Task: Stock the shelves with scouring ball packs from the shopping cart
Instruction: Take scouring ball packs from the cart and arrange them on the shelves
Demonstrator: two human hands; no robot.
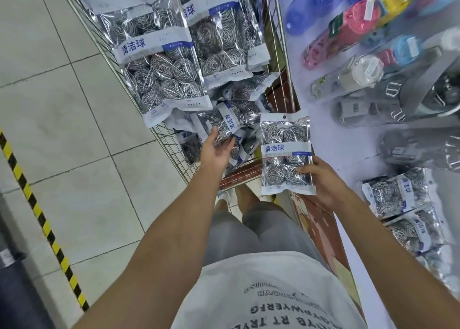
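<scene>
The wire shopping cart [171, 143] ahead of me holds several clear packs of steel scouring balls with white and blue labels; a large pack [161, 72] lies on top of the pile. My left hand [216, 148] reaches into the cart's near end, fingers straight and spread just above a small pack [229, 122], gripping nothing. My right hand [321, 182] grips the lower right corner of another scouring ball pack [286, 154] and holds it upright between the cart and the white shelf [331, 139]. Stocked packs [395, 194] lie on the shelf at the right.
Coloured plastic bottles [358, 22] and grey packaged items [398, 109] lie further along the shelf. The tiled floor [62, 119] stretches to the left, crossed by a yellow-black hazard stripe [37, 209]. The cart's red handle [242, 177] is just in front of my legs.
</scene>
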